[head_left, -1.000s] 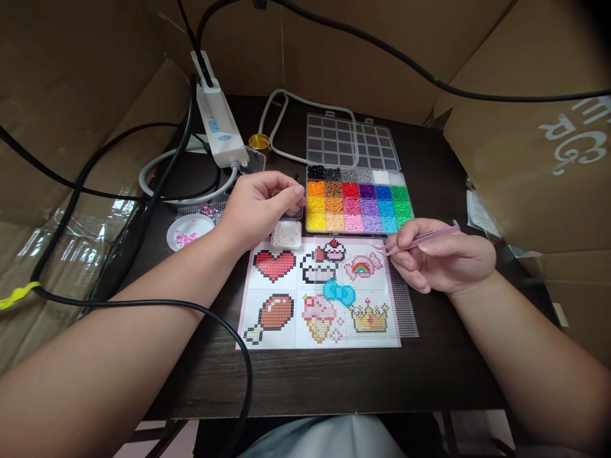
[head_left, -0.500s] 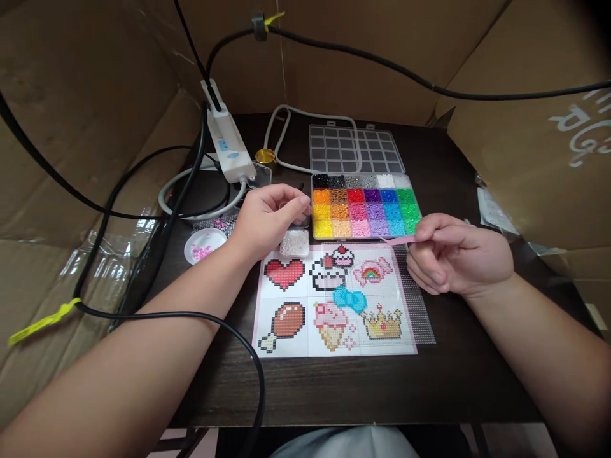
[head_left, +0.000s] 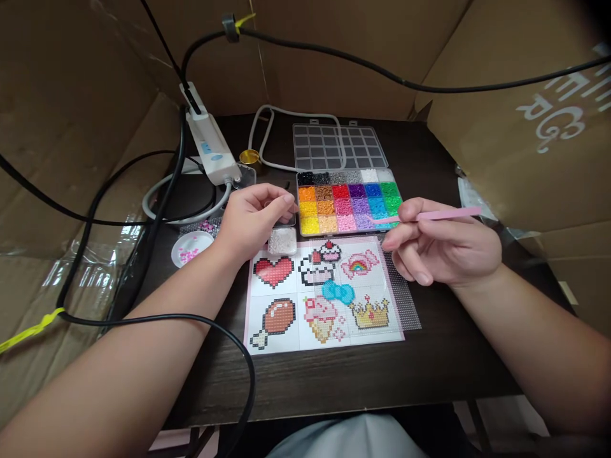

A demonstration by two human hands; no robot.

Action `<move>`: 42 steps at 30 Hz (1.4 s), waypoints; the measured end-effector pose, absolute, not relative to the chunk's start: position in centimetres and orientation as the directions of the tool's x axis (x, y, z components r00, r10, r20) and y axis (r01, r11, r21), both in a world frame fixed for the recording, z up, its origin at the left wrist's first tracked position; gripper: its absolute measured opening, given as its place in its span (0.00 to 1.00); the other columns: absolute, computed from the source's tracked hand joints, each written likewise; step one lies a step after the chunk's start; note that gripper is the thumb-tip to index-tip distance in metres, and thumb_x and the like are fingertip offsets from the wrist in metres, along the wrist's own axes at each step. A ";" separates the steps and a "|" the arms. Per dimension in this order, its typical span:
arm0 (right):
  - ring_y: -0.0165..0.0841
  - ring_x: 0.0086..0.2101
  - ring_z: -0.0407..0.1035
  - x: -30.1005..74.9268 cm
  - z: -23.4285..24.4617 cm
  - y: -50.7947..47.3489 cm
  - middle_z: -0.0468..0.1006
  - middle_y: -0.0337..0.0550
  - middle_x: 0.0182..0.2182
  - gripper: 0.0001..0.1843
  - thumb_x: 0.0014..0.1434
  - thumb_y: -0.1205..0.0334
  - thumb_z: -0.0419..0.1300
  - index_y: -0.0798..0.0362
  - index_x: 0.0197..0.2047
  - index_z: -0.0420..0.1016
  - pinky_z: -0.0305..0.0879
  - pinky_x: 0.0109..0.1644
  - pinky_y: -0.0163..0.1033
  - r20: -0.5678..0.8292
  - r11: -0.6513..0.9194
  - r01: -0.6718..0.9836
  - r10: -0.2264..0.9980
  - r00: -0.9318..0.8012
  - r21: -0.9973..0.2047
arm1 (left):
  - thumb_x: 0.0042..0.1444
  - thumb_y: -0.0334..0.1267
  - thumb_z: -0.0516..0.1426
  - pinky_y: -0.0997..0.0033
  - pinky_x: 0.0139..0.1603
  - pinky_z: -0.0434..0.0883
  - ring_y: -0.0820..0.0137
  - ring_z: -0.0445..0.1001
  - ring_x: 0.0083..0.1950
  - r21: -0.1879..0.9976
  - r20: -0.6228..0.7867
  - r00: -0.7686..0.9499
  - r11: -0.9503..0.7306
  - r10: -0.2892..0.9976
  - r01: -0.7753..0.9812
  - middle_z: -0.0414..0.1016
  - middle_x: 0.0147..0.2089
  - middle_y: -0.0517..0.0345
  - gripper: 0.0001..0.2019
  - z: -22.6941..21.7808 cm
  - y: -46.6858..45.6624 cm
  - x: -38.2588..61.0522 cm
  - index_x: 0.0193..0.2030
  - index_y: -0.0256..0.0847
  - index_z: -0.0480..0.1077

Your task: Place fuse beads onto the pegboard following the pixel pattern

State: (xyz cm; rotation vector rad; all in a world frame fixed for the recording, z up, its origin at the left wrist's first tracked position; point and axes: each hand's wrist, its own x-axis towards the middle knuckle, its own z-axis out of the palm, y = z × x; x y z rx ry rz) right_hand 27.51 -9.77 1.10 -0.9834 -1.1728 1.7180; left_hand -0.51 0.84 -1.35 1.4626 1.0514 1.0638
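My right hand (head_left: 443, 245) is closed round pink tweezers (head_left: 432, 216) whose tip reaches over the lower right cells of the open bead box (head_left: 349, 197), filled with beads of several colours. My left hand (head_left: 252, 213) is curled, fingertips pinched on a small clear container (head_left: 285, 219) just left of the box. A little dish of white beads (head_left: 282, 240) sits below it. A pattern sheet (head_left: 322, 292) with a heart, drumstick, cupcake, candy, ice cream and crown lies under a clear pegboard; a blue bead bow (head_left: 338, 292) rests at its middle.
A white round dish with pink beads (head_left: 191, 247) sits at the left. A power adapter (head_left: 210, 143), grey and black cables (head_left: 157, 191) and a gold-lidded jar (head_left: 249, 156) are at the back. Cardboard walls (head_left: 520, 114) surround the dark table (head_left: 429, 362).
My right hand turned the tweezers and brought their tip over the bead box. My left hand kept its place by the clear container. The camera view shifted slightly.
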 end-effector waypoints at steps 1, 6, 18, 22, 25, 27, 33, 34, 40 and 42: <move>0.24 0.15 0.67 27.5 1.1 -9.8 0.84 0.43 0.41 0.16 0.65 0.48 0.55 0.49 0.48 0.60 0.65 0.24 0.36 -0.167 -0.234 -0.162 0.923 -0.345 -0.959 | 0.53 0.39 0.65 0.73 0.33 0.75 0.74 0.76 0.28 0.990 0.095 0.238 -0.117 0.967 0.078 0.80 0.29 0.57 0.05 -1.3 0.8 -0.5 0.32 0.40 0.78; 0.24 0.15 0.66 27.4 1.2 -9.8 0.83 0.40 0.33 0.21 0.71 0.40 0.45 0.49 0.52 0.62 0.64 0.26 0.36 -0.193 -0.243 -0.112 0.921 -0.337 -0.963 | 0.53 0.39 0.65 0.74 0.32 0.75 0.75 0.75 0.28 0.989 0.097 0.241 -0.121 0.966 0.086 0.80 0.29 0.57 0.05 -1.2 0.7 -0.3 0.31 0.41 0.77; 0.27 0.18 0.70 27.3 1.1 -9.6 0.84 0.38 0.39 0.08 0.68 0.53 0.53 0.46 0.46 0.62 0.65 0.26 0.38 -0.114 -0.222 -0.268 0.924 -0.365 -0.938 | 0.55 0.37 0.64 0.76 0.31 0.74 0.76 0.75 0.28 0.983 0.145 0.251 -0.169 0.957 0.075 0.81 0.30 0.56 0.04 -1.6 0.8 -0.3 0.32 0.41 0.77; 0.25 0.19 0.68 27.2 1.4 -9.7 0.84 0.39 0.43 0.10 0.64 0.59 0.59 0.45 0.48 0.64 0.65 0.27 0.39 -0.141 -0.220 -0.260 0.946 -0.291 -0.940 | 0.56 0.37 0.63 0.75 0.31 0.74 0.75 0.76 0.28 0.983 0.132 0.246 -0.158 0.960 0.089 0.81 0.31 0.56 0.04 -1.5 0.7 -0.3 0.31 0.41 0.77; 0.25 0.20 0.69 27.2 1.4 -9.8 0.83 0.41 0.47 0.11 0.65 0.58 0.59 0.45 0.51 0.66 0.65 0.27 0.38 -0.125 -0.212 -0.270 0.944 -0.305 -0.939 | 0.56 0.38 0.63 0.74 0.32 0.74 0.75 0.76 0.29 0.981 0.129 0.241 -0.160 0.962 0.112 0.81 0.31 0.56 0.05 -1.4 0.6 -0.2 0.32 0.41 0.77; 0.25 0.20 0.69 27.0 1.5 -9.8 0.82 0.43 0.48 0.13 0.66 0.56 0.59 0.45 0.52 0.66 0.66 0.27 0.38 -0.129 -0.218 -0.259 0.938 -0.321 -0.941 | 0.56 0.38 0.63 0.74 0.32 0.74 0.75 0.76 0.29 0.979 0.128 0.238 -0.161 0.963 0.124 0.81 0.31 0.56 0.05 -1.4 0.6 -0.2 0.31 0.41 0.76; 0.27 0.21 0.69 26.7 1.6 -9.8 0.82 0.47 0.49 0.22 0.62 0.47 0.62 0.45 0.55 0.64 0.66 0.25 0.37 -0.198 -0.250 -0.166 0.939 -0.281 -0.954 | 0.56 0.38 0.63 0.74 0.33 0.74 0.75 0.76 0.29 0.980 0.122 0.243 -0.155 0.962 0.124 0.81 0.31 0.56 0.05 -1.5 0.6 -0.3 0.32 0.41 0.76; 0.27 0.21 0.69 26.7 1.6 -9.8 0.82 0.47 0.49 0.22 0.62 0.47 0.61 0.45 0.55 0.64 0.66 0.25 0.38 -0.196 -0.247 -0.160 0.940 -0.279 -0.956 | 0.56 0.38 0.63 0.74 0.33 0.74 0.75 0.76 0.29 0.981 0.126 0.247 -0.158 0.961 0.115 0.81 0.31 0.56 0.05 -1.5 0.7 -0.3 0.32 0.41 0.76; 0.30 0.20 0.71 26.7 1.2 -9.7 0.84 0.45 0.42 0.18 0.65 0.48 0.60 0.45 0.54 0.65 0.67 0.25 0.40 -0.128 -0.206 -0.238 0.944 -0.305 -0.949 | 0.56 0.39 0.64 0.74 0.32 0.74 0.75 0.75 0.28 0.984 0.123 0.253 -0.151 0.960 0.094 0.81 0.31 0.55 0.05 -1.7 0.7 -0.3 0.32 0.41 0.76; 0.31 0.19 0.72 26.8 0.9 -9.7 0.84 0.43 0.37 0.16 0.68 0.49 0.58 0.45 0.54 0.66 0.67 0.25 0.40 -0.109 -0.196 -0.259 0.942 -0.316 -0.946 | 0.55 0.39 0.64 0.74 0.32 0.74 0.75 0.75 0.28 0.985 0.112 0.246 -0.140 0.963 0.097 0.81 0.31 0.55 0.05 -1.6 0.7 -0.3 0.31 0.41 0.77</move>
